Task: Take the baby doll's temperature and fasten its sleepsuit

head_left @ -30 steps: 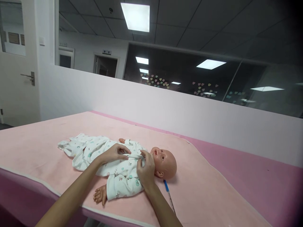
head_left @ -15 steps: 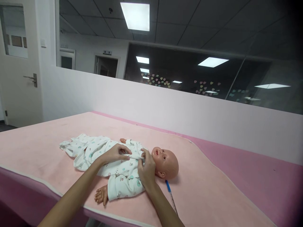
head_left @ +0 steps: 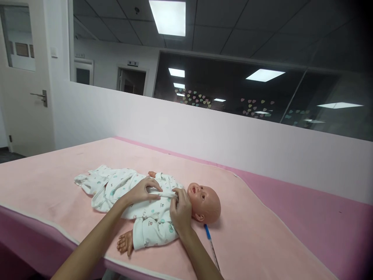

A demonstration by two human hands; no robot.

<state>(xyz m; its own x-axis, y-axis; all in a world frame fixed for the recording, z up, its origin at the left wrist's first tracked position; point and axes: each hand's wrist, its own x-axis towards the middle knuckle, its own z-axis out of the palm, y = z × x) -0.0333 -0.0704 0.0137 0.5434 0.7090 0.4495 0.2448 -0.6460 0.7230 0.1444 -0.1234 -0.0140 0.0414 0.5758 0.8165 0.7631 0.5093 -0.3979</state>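
On the mat (head_left: 250,237), best to leave the doll (head_left: 208,202) on its back and not tug the outfit (head_left: 152,212). Looks pinched at the neck end by the right hand (head_left: 181,210), thumb and fingers apart on the left hand (head_left: 142,192), so maybe just ease the seam (head_left: 168,195) flat.

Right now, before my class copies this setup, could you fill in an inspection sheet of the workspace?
Surface: pale pink cover over a darker pink base.
Job's things: bald doll lying on its back, dressed in a white printed garment.
Clutter: slim blue-ended item near the doll's head, partly behind the right forearm; use unclear.
Left hand: at the garment's chest, thumb and fingers curved; grip unclear.
Right hand: at the garment near the neck, fingers bent; grip unclear.
Cables: nothing seen.
Surroundings: white wall, dark window with heart shapes, door with a lever handle.
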